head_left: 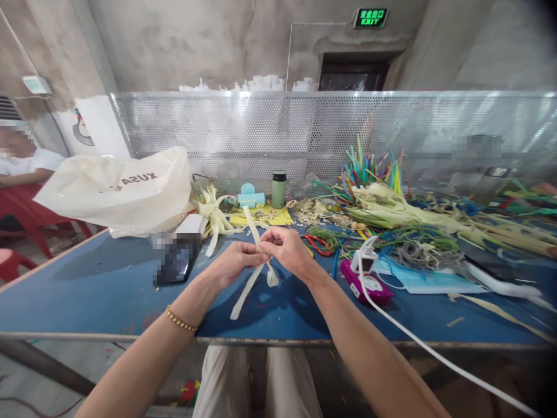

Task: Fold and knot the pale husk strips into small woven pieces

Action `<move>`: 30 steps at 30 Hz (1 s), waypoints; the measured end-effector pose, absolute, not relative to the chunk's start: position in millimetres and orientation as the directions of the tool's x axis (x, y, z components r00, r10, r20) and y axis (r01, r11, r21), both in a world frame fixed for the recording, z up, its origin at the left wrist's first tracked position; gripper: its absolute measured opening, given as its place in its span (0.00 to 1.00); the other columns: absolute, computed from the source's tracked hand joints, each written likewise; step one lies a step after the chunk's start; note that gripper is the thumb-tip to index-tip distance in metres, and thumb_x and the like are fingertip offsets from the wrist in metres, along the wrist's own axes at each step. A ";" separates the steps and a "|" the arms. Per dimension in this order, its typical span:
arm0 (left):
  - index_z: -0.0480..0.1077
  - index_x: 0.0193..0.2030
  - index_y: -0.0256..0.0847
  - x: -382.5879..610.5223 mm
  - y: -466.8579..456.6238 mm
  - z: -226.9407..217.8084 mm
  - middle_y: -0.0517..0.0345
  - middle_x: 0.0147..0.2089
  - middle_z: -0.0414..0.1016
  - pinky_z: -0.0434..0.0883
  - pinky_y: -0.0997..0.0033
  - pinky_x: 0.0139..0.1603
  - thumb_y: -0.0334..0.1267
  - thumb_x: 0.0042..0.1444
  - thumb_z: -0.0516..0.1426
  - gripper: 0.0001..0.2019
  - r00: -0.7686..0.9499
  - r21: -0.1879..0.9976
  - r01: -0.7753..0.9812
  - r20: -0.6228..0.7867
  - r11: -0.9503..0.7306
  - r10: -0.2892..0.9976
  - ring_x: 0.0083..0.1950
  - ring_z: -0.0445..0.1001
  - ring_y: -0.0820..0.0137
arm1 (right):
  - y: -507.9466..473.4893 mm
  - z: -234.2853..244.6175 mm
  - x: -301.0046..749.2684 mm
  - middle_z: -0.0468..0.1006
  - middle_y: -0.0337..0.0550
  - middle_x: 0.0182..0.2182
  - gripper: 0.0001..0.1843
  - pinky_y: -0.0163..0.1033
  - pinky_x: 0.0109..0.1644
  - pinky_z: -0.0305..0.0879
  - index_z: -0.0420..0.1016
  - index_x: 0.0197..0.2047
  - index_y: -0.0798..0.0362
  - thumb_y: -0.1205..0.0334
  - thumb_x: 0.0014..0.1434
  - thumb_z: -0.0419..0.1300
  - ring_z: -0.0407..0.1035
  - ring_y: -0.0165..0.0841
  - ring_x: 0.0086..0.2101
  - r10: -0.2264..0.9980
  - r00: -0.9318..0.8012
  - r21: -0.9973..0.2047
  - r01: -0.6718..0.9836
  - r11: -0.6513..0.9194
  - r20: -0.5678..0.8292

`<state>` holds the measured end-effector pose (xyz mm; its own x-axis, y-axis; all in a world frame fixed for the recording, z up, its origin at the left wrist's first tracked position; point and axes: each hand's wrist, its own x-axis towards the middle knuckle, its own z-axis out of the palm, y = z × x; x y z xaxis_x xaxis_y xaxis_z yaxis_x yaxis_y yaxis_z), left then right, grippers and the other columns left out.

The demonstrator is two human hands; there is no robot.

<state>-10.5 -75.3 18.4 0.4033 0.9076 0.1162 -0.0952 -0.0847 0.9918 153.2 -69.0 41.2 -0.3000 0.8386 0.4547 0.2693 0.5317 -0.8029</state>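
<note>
Over the middle of the blue table (pixel 108 290), my left hand (pixel 235 261) and my right hand (pixel 287 249) meet, both pinched on a pale leaf strip (pixel 250 284). One end of the strip rises past my fingers toward the back, and the other end hangs down toward the table's front edge. A short loop of it curls under my right hand. A bead bracelet (pixel 180 319) sits on my left wrist.
A phone (pixel 176 261) lies left of my hands, behind it a white plastic bag (pixel 122 188). A green bottle (pixel 278 190) stands at the back. Corn husks (pixel 391 212), coloured strips, a purple device (pixel 369 284) with a white cable, a face mask (pixel 426 281) lie right. A person sits far left.
</note>
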 end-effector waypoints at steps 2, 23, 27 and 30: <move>0.77 0.22 0.33 -10.4 -75.8 18.7 0.56 0.22 0.70 0.54 0.71 0.29 0.38 0.39 0.69 0.10 0.408 0.994 -0.090 0.088 -0.055 0.909 0.26 0.59 0.76 | -70.4 41.8 152.7 0.74 0.38 0.25 0.03 0.33 0.29 0.60 0.74 0.27 0.55 0.64 0.50 0.62 0.65 0.27 0.24 0.834 -0.304 -0.798 0.271 0.539 0.460; 0.77 0.24 0.31 -10.8 -75.8 19.4 0.52 0.24 0.75 0.61 0.71 0.29 0.40 0.39 0.70 0.13 0.492 0.993 -0.110 0.013 0.047 0.870 0.25 0.68 0.73 | -68.3 36.4 145.8 0.73 0.38 0.26 0.04 0.32 0.31 0.61 0.75 0.26 0.56 0.65 0.50 0.62 0.64 0.26 0.25 0.824 -0.276 -0.762 0.318 0.564 0.495; 0.79 0.30 0.30 -14.0 -75.9 20.8 0.48 0.29 0.77 0.65 0.69 0.33 0.43 0.47 0.67 0.14 0.547 0.985 -0.158 0.032 0.066 0.836 0.28 0.71 0.70 | -67.7 38.9 151.2 0.75 0.39 0.24 0.09 0.33 0.29 0.61 0.76 0.30 0.56 0.59 0.55 0.59 0.65 0.27 0.23 0.839 -0.281 -0.785 0.306 0.538 0.466; 0.79 0.31 0.31 -15.3 -73.7 20.5 0.47 0.30 0.78 0.64 0.71 0.32 0.44 0.48 0.66 0.14 0.476 0.979 -0.194 0.042 0.058 0.879 0.27 0.70 0.72 | -66.6 41.4 156.4 0.77 0.41 0.27 0.11 0.34 0.32 0.63 0.78 0.32 0.56 0.58 0.58 0.57 0.69 0.30 0.28 0.826 -0.240 -0.757 0.332 0.563 0.510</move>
<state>-15.3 -73.7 20.5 0.4756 0.8787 0.0418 -0.1941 0.0584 0.9792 156.4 -66.6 41.4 -0.2399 0.8261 0.5099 0.3316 0.5634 -0.7567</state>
